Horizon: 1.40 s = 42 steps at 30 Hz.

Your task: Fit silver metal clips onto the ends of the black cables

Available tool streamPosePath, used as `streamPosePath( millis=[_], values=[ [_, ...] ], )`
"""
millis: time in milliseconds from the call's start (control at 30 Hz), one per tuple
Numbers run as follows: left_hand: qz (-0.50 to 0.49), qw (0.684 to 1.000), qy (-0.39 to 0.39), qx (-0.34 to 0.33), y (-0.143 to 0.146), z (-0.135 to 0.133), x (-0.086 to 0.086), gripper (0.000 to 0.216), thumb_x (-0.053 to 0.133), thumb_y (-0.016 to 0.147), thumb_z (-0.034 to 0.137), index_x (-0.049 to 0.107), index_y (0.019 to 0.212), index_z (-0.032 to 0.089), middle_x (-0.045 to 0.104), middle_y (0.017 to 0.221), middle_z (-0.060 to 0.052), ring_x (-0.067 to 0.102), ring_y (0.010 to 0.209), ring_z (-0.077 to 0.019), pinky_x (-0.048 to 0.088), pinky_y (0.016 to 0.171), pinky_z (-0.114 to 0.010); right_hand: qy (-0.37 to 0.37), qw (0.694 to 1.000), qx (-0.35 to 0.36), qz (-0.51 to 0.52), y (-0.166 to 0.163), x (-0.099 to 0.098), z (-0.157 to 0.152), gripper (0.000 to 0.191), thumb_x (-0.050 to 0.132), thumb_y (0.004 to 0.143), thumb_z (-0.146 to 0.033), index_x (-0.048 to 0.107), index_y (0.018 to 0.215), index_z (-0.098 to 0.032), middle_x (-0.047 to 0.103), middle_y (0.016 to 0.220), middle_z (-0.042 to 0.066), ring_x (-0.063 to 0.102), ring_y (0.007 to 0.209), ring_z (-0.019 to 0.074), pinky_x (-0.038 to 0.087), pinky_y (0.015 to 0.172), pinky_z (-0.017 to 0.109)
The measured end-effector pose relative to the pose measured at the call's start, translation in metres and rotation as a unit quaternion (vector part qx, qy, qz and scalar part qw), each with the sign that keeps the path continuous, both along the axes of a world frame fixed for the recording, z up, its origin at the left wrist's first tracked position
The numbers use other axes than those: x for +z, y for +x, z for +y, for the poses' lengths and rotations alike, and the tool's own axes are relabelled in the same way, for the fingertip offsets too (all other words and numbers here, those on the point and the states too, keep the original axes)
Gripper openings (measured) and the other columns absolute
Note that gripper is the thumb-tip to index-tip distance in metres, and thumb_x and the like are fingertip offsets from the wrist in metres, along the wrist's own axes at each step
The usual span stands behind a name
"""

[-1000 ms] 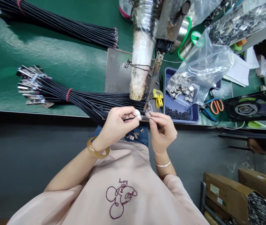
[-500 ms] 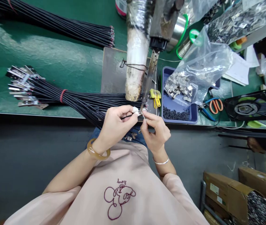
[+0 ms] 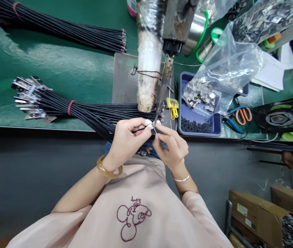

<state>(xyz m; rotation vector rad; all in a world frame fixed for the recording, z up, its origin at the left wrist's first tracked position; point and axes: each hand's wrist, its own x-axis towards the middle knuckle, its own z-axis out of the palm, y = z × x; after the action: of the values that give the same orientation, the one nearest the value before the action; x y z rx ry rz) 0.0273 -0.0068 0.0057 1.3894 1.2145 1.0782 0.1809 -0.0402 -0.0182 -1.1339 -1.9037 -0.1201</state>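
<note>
My left hand [image 3: 128, 136] is closed on a black cable [image 3: 138, 130], with white covers on its fingertips. The cable end, where a small metallic part seems to sit, lies directly under the tip of a fixed soldering iron [image 3: 165, 81]. My right hand [image 3: 173, 144] pinches a thin strand of solder wire [image 3: 155, 131] close to that tip. Fingers of both hands almost meet there, so the joint itself is mostly hidden. Just behind my left hand lies a bundle of black cables [image 3: 97, 107] tied with a red band [image 3: 70, 107].
A whitish wrapped tube [image 3: 148, 69] hangs beside the iron. At right stand a blue tray [image 3: 217, 129] with small black pieces, a bag of metal connectors [image 3: 200, 94], pliers [image 3: 235, 125] and a fan [image 3: 282, 115]. Another cable bundle [image 3: 71, 27] lies far left. Solder spools [image 3: 208, 44] stand behind.
The view has shifted slightly. Both hands stay at the iron's tip, and the right fingers have moved a little with the solder wire.
</note>
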Motion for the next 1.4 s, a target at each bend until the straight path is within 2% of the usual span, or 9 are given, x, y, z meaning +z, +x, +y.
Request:
streamPosePath(
  millis=[200,333,533,667,800,1067,1233,1400],
  values=[
    [0.010,1.000,0.002,-0.003,0.000,-0.001,-0.003,0.019,0.061,0.079,0.020,0.063,0.061,0.013,0.037,0.052,0.005,0.029,0.049,-0.0057,0.026,0.047,-0.021,0.009,1.000,0.006,0.006,0.000,-0.002,-0.001,0.022,0.069,0.086,-0.006,0.061,0.095,-0.024,0.082,0.107,0.009,0.080,0.093,0.0176,0.066,0.076,0.026],
    [0.021,1.000,0.009,-0.010,-0.001,-0.003,-0.001,0.016,0.061,0.079,0.019,0.068,0.066,0.013,0.049,0.054,0.003,0.037,0.051,-0.0065,0.030,0.048,-0.020,0.001,0.999,-0.014,0.033,0.001,0.003,-0.002,0.020,0.070,0.087,-0.007,0.064,0.098,-0.023,0.082,0.104,0.008,0.080,0.092,0.0175,0.066,0.077,0.027],
    [0.025,0.998,0.055,-0.029,-0.003,-0.004,0.002,0.016,0.063,0.079,0.014,0.076,0.071,0.012,0.063,0.061,0.000,0.046,0.051,-0.0060,0.035,0.047,-0.017,-0.165,0.971,0.013,0.170,0.005,0.012,-0.001,0.012,0.066,0.091,-0.012,0.068,0.091,-0.023,0.080,0.105,0.003,0.078,0.089,0.0162,0.066,0.070,0.028],
    [-0.006,1.000,0.014,-0.008,-0.001,-0.003,-0.001,0.015,0.063,0.078,0.015,0.077,0.074,0.012,0.073,0.071,-0.003,0.059,0.059,-0.0092,0.047,0.054,-0.016,-0.160,0.972,0.020,0.169,0.004,0.013,0.000,0.012,0.066,0.090,-0.011,0.067,0.088,-0.023,0.079,0.104,0.003,0.076,0.098,0.0172,0.065,0.085,0.034],
    [-0.010,1.000,0.008,0.010,0.001,-0.001,-0.001,0.014,0.063,0.075,0.014,0.077,0.072,0.012,0.072,0.066,-0.001,0.055,0.053,-0.0067,0.044,0.050,-0.014,-0.144,0.975,0.016,0.166,0.001,0.012,0.002,0.014,0.067,0.088,-0.009,0.067,0.089,-0.023,0.078,0.105,0.003,0.076,0.100,0.0170,0.064,0.087,0.034],
    [-0.014,0.999,0.015,0.031,0.003,0.002,0.005,0.013,0.064,0.073,0.017,0.076,0.070,0.011,0.070,0.065,-0.001,0.053,0.055,-0.0075,0.044,0.050,-0.015,-0.125,0.980,0.012,0.154,-0.002,0.017,0.003,0.017,0.068,0.087,-0.007,0.068,0.088,-0.024,0.079,0.103,0.003,0.076,0.101,0.0188,0.065,0.088,0.037],
    [0.000,1.000,-0.009,0.006,0.002,0.003,0.005,0.014,0.063,0.073,0.019,0.073,0.067,0.011,0.055,0.054,0.002,0.038,0.049,-0.0053,0.032,0.045,-0.016,-0.139,0.979,0.020,0.148,0.000,0.017,-0.001,0.017,0.066,0.086,-0.006,0.063,0.086,-0.022,0.078,0.111,0.007,0.077,0.101,0.0184,0.065,0.089,0.036],
    [0.010,1.000,-0.017,0.003,0.001,0.002,0.002,0.014,0.063,0.073,0.019,0.072,0.066,0.011,0.047,0.053,0.003,0.033,0.049,-0.0053,0.028,0.045,-0.018,-0.138,0.979,0.019,0.147,0.000,0.017,0.000,0.017,0.065,0.087,-0.006,0.063,0.087,-0.023,0.079,0.106,0.006,0.076,0.102,0.0186,0.065,0.089,0.035]
  ],
)
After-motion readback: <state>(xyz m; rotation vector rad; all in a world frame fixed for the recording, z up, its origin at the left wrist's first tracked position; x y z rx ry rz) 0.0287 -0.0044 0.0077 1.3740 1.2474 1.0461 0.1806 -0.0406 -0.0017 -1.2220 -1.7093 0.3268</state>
